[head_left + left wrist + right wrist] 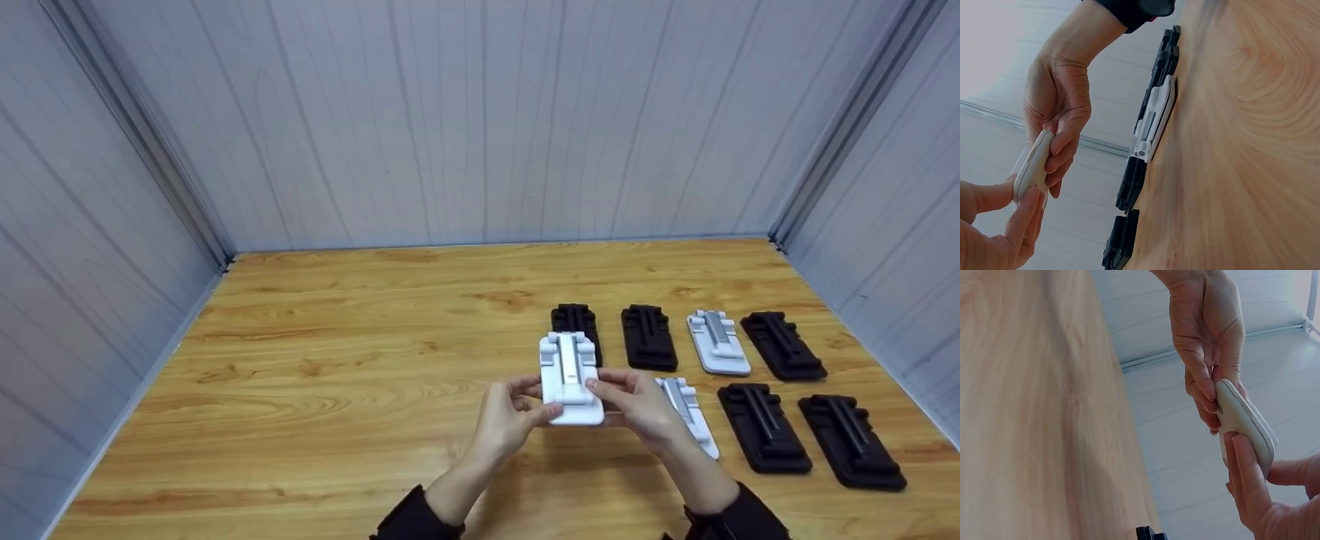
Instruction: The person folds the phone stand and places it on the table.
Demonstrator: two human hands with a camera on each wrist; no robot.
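A folded white phone stand (571,409) is held up above the table between both hands. My left hand (504,424) pinches its lower left side, thumb on the front face. On the opposite edge, the right hand (643,405) grips it with the thumb on the front and the fingers behind. Seen from the side in the left wrist view, the held stand (1033,169) looks slim and closed flat. Its smooth back (1244,427) shows in the right wrist view. Behind it on the table, a black phone stand (574,315) is partly covered.
To the right lie two rows of folded stands. The back row includes a black stand (649,337), a white one (718,345) and another black one (781,345). Nearer are a white stand (694,420), partly behind the right hand, and black stands (763,427), (851,442). Pale panels (480,135) enclose the wooden table (322,420).
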